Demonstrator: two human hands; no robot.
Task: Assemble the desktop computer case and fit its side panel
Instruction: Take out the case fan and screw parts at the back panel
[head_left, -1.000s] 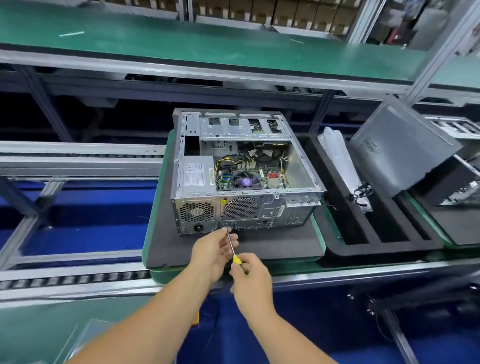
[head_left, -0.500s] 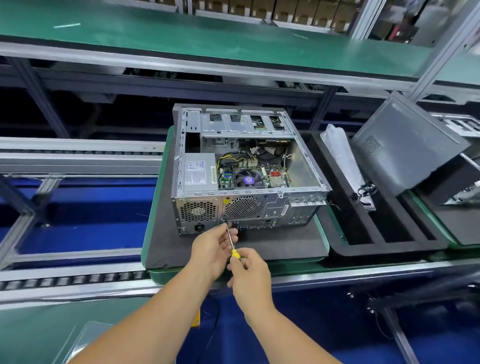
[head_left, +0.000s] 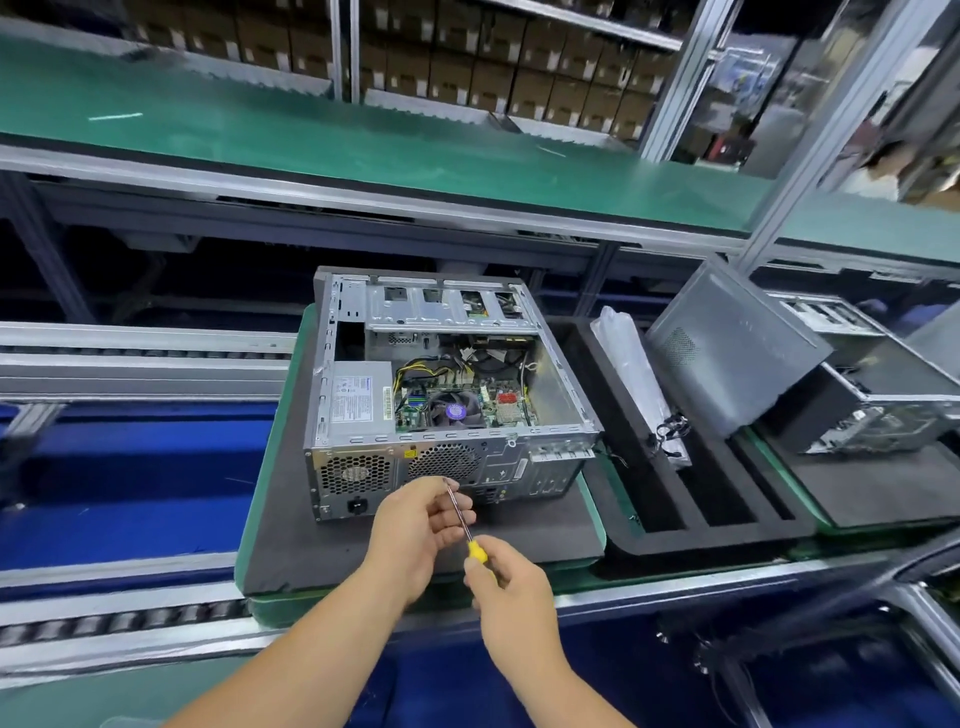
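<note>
my right hand (head_left: 511, 584) grips the screwdriver (head_left: 467, 530) handle; my left hand (head_left: 415, 525) pinches its shaft, steadying the tip toward the open computer case (head_left: 447, 395) rear panel.

A green pallet (head_left: 265, 499) on the roller conveyor (head_left: 119, 618) carries a dark foam mat (head_left: 291, 551), the open computer case (head_left: 441, 395) lying on it, with a black foam tray (head_left: 670, 540) just right of the case and another pallet (head_left: 883, 499) beyond.
</note>
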